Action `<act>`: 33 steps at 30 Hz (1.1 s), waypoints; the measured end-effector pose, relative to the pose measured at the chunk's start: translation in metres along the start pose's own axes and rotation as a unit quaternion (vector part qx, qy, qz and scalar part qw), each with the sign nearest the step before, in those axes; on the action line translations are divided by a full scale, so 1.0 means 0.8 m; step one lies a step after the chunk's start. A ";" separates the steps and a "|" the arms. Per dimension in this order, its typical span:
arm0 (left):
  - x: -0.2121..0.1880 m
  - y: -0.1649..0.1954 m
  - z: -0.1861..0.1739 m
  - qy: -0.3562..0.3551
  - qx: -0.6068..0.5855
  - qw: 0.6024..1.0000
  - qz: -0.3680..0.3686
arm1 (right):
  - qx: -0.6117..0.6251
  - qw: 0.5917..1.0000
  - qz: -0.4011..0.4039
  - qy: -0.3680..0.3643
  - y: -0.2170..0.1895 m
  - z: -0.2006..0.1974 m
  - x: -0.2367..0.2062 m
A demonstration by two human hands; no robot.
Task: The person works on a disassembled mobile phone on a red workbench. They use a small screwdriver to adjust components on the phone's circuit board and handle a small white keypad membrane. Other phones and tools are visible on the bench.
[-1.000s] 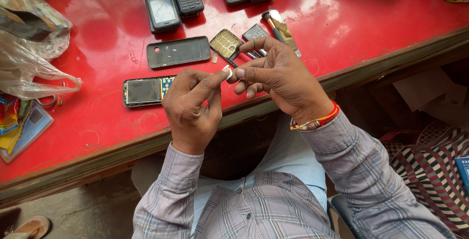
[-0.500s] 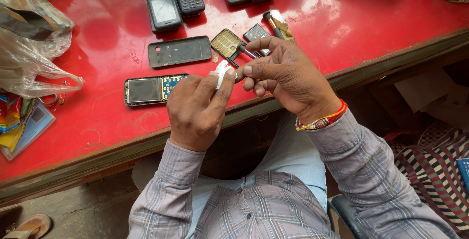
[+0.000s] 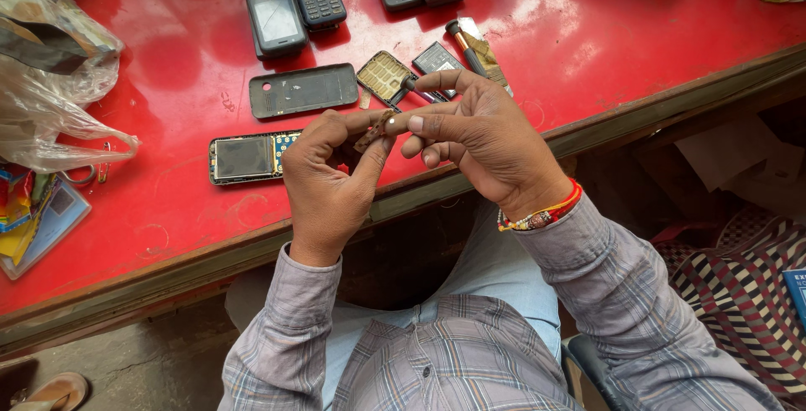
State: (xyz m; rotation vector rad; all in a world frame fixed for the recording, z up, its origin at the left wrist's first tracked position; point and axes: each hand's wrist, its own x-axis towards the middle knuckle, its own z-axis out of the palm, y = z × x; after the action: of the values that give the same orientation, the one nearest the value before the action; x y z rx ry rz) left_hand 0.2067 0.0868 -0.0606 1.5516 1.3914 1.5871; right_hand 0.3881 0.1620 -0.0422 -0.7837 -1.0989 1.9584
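Both hands pinch one small brown part above the edge of the red table [image 3: 588, 50].

The opened phone [image 3: 252, 157] lies close at the left; the left hand [image 3: 332, 184] and right hand [image 3: 487, 138] close their fingers on the small part [image 3: 375, 130], lifting it toward the eyes.

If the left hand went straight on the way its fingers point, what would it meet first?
Its fingers point up-right, so the left hand would probably first meet the right hand's fingertips, which pinch the same small part; depth is unclear.
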 end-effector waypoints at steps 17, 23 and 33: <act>0.000 0.015 0.004 0.035 0.109 0.991 0.068 | -0.087 0.995 -0.053 -0.016 0.003 -0.002 0.004; -0.001 0.014 0.006 0.032 0.105 0.991 0.075 | -0.047 0.997 -0.048 -0.029 0.004 -0.006 0.008; -0.003 0.012 0.007 0.033 0.143 0.983 0.110 | -0.043 0.999 -0.026 0.006 0.006 -0.008 0.009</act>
State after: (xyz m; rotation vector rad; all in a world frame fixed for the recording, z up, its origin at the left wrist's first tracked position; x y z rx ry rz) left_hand 0.2153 0.0830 -0.0540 1.8928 1.5867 1.6333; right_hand 0.3880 0.1693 -0.0504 -0.8031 -1.1914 1.8713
